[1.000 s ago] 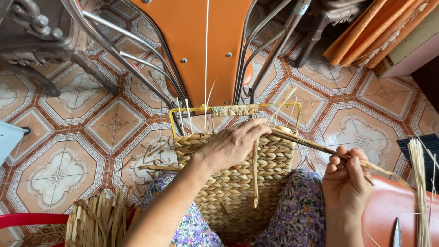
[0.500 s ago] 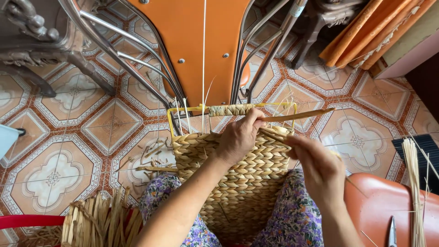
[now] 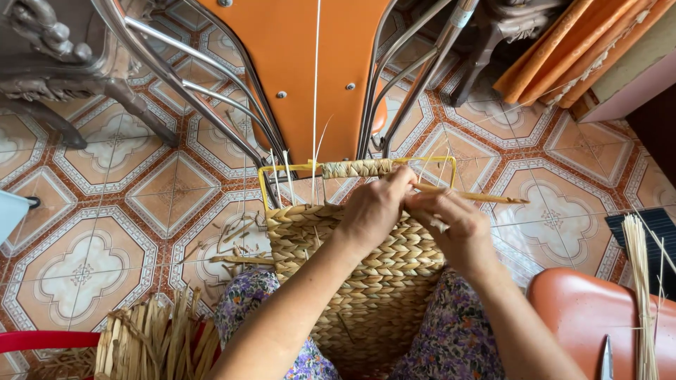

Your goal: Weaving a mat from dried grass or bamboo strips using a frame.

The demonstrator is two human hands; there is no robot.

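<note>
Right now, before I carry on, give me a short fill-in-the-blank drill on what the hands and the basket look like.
1. The woven basket rests on the person's ____.
2. The wire frame at the basket's top edge is coloured ____.
3. The left hand and right hand meet at the basket's ____ edge.
4. A long thin strand sticks out sideways from the ____ hand.

Missing words: lap; yellow; top; right

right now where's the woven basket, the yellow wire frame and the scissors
woven basket (image 3: 380, 281), head view, middle of its braided wall
yellow wire frame (image 3: 262, 184), head view, left corner
scissors (image 3: 607, 360), head view, metal blade on the orange seat
</note>
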